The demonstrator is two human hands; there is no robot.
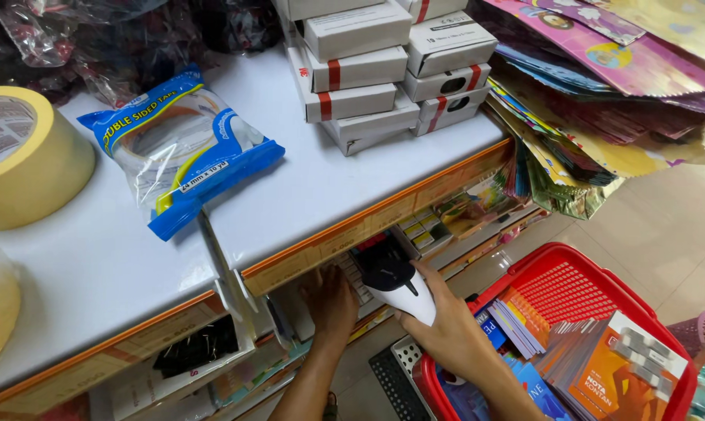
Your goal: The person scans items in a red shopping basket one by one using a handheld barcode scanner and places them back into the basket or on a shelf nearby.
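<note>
My right hand (446, 327) grips a white and black handheld barcode scanner (395, 282), its head pointing into the shelf under the white counter (290, 179). My left hand (331, 300) reaches into that lower shelf and rests on small packs stacked there (360, 277); its fingertips are hidden under the counter edge. Below my right hand stands a red plastic basket (559, 281) filled with booklets and orange notebooks (625, 366).
On the counter lie a blue bag of tape rolls (181, 144), a big yellow tape roll (25, 160) and stacked white boxes with red bands (384, 66). Colourful wrapping sheets (594, 101) hang over at right. Black binder clips (196, 347) sit on a lower shelf.
</note>
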